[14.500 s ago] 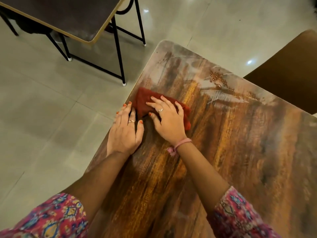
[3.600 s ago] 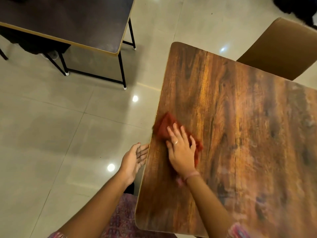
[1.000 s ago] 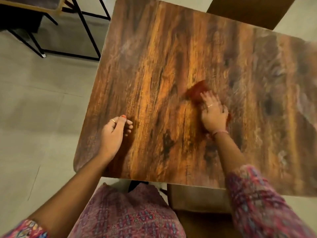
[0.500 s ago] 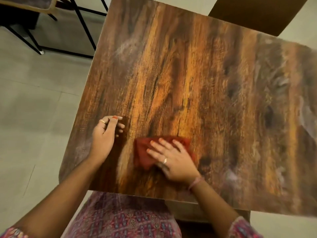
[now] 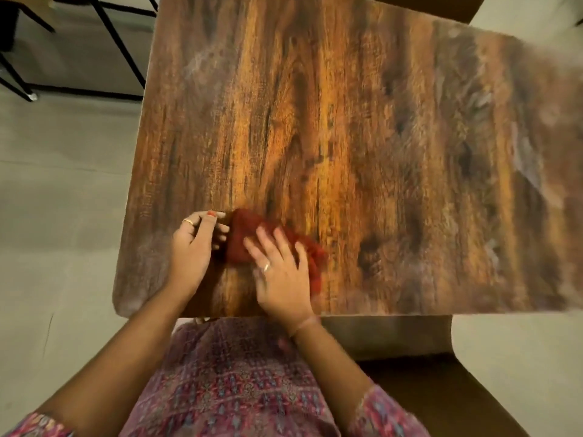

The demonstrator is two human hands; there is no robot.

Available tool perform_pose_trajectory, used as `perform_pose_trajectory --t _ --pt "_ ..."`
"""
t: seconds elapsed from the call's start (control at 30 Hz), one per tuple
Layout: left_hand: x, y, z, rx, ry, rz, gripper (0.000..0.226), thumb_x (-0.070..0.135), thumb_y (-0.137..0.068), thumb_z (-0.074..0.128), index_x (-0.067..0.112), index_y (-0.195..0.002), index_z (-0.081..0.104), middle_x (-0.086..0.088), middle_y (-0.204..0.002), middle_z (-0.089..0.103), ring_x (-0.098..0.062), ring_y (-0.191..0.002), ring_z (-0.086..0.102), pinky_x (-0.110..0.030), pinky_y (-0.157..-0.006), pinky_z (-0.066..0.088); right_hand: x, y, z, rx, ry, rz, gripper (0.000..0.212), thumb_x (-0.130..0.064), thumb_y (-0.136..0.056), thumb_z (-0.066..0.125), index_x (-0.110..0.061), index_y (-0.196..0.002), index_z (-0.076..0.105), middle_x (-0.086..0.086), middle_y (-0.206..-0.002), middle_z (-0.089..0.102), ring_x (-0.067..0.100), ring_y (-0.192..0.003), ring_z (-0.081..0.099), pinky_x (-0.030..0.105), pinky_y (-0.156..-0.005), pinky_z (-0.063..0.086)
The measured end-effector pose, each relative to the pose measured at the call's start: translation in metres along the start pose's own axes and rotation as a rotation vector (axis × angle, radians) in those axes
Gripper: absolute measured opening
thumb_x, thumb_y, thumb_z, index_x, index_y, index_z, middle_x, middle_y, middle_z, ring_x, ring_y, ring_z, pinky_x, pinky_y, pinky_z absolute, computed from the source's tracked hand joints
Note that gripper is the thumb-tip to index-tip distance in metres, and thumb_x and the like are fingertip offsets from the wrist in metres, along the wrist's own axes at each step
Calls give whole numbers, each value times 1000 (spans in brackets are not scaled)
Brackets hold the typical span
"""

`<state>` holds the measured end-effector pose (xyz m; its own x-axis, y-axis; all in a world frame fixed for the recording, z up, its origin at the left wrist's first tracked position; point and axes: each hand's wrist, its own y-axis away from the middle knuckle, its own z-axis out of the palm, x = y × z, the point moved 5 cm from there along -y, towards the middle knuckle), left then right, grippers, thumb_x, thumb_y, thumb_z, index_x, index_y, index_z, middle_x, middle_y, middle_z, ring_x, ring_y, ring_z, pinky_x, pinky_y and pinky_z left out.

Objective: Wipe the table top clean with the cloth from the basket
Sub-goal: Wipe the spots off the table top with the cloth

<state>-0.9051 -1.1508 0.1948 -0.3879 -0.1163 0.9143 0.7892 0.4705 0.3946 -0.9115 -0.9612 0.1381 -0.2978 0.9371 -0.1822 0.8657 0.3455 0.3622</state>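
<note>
Slid against the curled, empty-looking left hand (image 5: 192,247), the crumpled red cloth (image 5: 249,236) under the flat-pressing right hand (image 5: 279,272) now covers the wood-grain table top's (image 5: 362,127) near edge

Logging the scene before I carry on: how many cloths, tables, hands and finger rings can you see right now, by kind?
Cloth: 1, red
Tables: 2, the wood-grain table and a black-legged table at top left
Hands: 2, left hand, right hand
Rings: 2, gold ring, silver ring
Total: 7
</note>
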Motion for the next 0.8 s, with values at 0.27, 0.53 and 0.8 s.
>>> perform_pose_trajectory --t 0.27,0.53,0.8 --pt "-2 20 -41 -31 -25 -6 22 20 -98 47 13 -94 67 2 -74 65 0 -60 57 -11 -56 47 141 104 -48 325 -273 435 52 -27 -93 45 -33 -144 36 -8 -155 28 17 -145 19 50 -115 12" --pt "-13 52 -83 -28 -37 -26 23 21 -98 47 18 -90 67 1 -74 66 -8 -65 57 -23 -66 48 18 69 -33 433 -364 733 52 -27 -97 42 -32 -148 29 -6 -158 21 19 -147 11 50 -114 8" --pt "-10 56 -101 -51 -59 42 23 21 -97 47 25 -86 67 6 -71 67 -1 -63 61 -15 -61 51 -154 72 5 191 -273 -57 51 -31 -91 40 -38 -141 38 -11 -153 32 15 -144 24 43 -113 19"
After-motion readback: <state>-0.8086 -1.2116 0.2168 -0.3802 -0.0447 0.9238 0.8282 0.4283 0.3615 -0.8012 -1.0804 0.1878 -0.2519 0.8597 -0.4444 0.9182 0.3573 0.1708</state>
